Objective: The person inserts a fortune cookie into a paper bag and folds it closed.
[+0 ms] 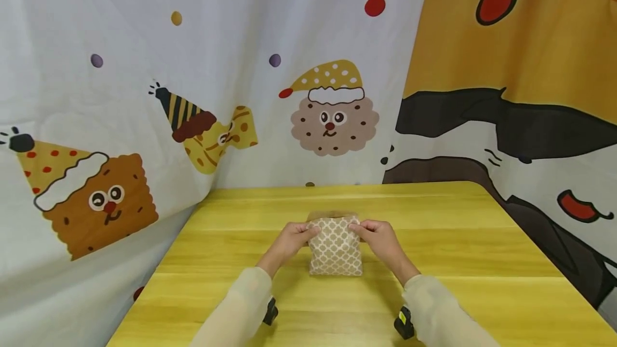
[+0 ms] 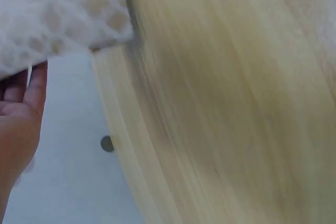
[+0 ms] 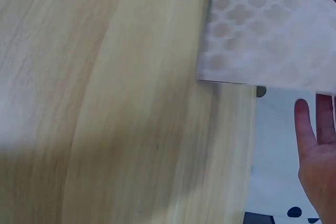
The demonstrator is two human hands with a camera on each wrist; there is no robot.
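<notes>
A small tan paper bag [image 1: 335, 253] with a white lattice pattern is held up over the table, its patterned side facing me. My left hand [image 1: 291, 237] pinches its upper left corner between thumb and fingers. At the upper right corner, my right hand [image 1: 382, 238] pinches it the same way. Behind the top edge shows a plain brown strip; whether it belongs to the bag I cannot tell. The left wrist view has one lower corner of the bag [image 2: 68, 14] beside my left hand [image 2: 21, 119]. In the right wrist view, some fingers of my right hand [image 3: 320, 156] extend below the bag [image 3: 262, 35].
The yellow wood-grain table [image 1: 217, 293] stretches under both arms, with its far edge against a white cartoon-printed curtain [image 1: 241, 4]. More printed cloth [image 1: 554, 58] hangs along the right side. Black devices [image 1: 405, 323] are worn at the wrists, below the pale sleeves [image 1: 241, 304].
</notes>
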